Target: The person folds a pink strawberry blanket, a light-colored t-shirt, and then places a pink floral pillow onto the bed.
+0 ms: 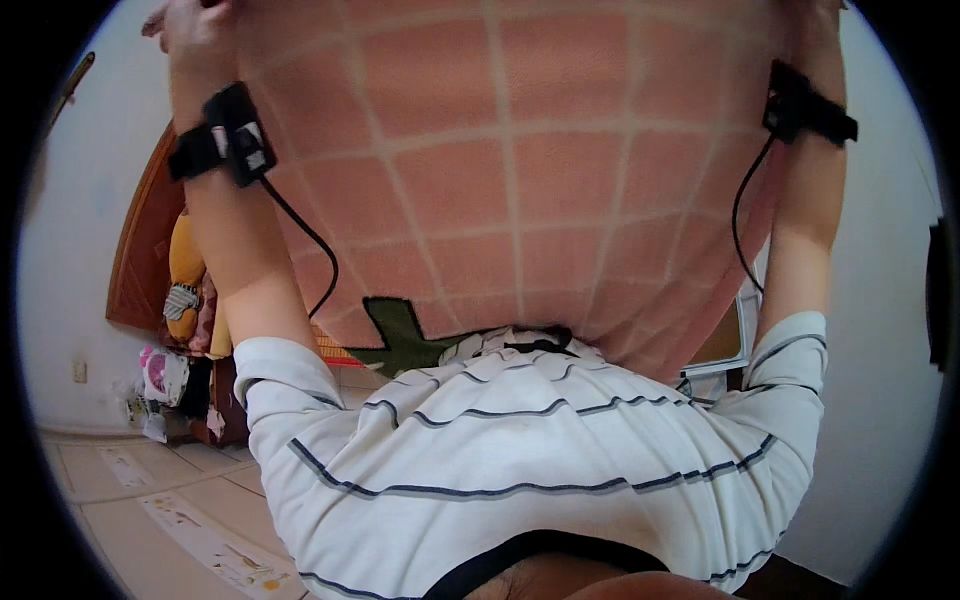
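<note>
A pink blanket (pixel 570 180) with pale grid lines is spread high between my raised arms and drops in front of my chest. At its lower left a dark green shape (pixel 394 337) shows on the cloth. My left hand (pixel 196 16) is at the upper left beside the blanket's edge, cut off by the top of the picture. Only a sliver of my right hand (pixel 831 4) shows at the upper right; the cloth rises to it. The fingers' hold is largely out of frame, but the cloth is held up on both sides.
Black strapped devices with cables sit on my left wrist (pixel 238 135) and right wrist (pixel 799 105). At left stand a brown wooden panel (pixel 142 232), yellow plush-like items (pixel 186 247) and hanging bags (pixel 161 375) above the tiled floor (pixel 120 517). A white wall (pixel 862 420) is close at right.
</note>
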`<state>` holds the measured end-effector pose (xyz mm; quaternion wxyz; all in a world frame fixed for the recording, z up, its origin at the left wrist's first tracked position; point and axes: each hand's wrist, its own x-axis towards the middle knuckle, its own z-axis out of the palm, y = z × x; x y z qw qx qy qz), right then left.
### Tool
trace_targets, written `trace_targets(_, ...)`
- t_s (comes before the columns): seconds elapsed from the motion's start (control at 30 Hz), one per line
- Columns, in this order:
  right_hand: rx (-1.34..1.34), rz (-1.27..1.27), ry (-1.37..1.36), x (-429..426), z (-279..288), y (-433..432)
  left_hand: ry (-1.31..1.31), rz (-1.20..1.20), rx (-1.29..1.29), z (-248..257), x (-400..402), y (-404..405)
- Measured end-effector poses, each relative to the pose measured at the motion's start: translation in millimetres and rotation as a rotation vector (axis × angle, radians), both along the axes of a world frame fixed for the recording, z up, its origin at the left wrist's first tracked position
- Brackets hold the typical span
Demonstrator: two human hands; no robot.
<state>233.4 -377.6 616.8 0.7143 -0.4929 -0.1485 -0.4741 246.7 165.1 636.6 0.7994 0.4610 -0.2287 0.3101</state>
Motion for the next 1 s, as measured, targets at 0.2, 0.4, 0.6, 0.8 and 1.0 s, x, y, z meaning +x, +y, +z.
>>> trace_targets(0.2, 0.022, -0.005, 0.037, 31.7, 29.9, -17.9, 0.163, -0.033, -0.157, -48.2, 110.5, -0.8)
trace_targets(0.4, 0.057, 0.253, 0.264, 52.3, 33.6, 13.6, 0.206, 0.020, -0.171, -57.8, 130.0, 18.2)
trace_targets(0.6, -0.205, 0.574, 0.032, 34.3, 35.2, 29.8, -0.119, -0.199, -0.281, -28.6, 67.5, 1.4)
trace_targets(0.8, 0.036, 0.378, 0.117, 10.3, -62.2, -6.5, 0.002, -0.385, -0.190, -137.2, 24.8, 7.2)
trace_targets(1.0, 0.521, 0.200, 0.719, -102.3, -273.3, 40.8, 0.651, 0.246, -0.288, -318.2, -95.0, -19.1)
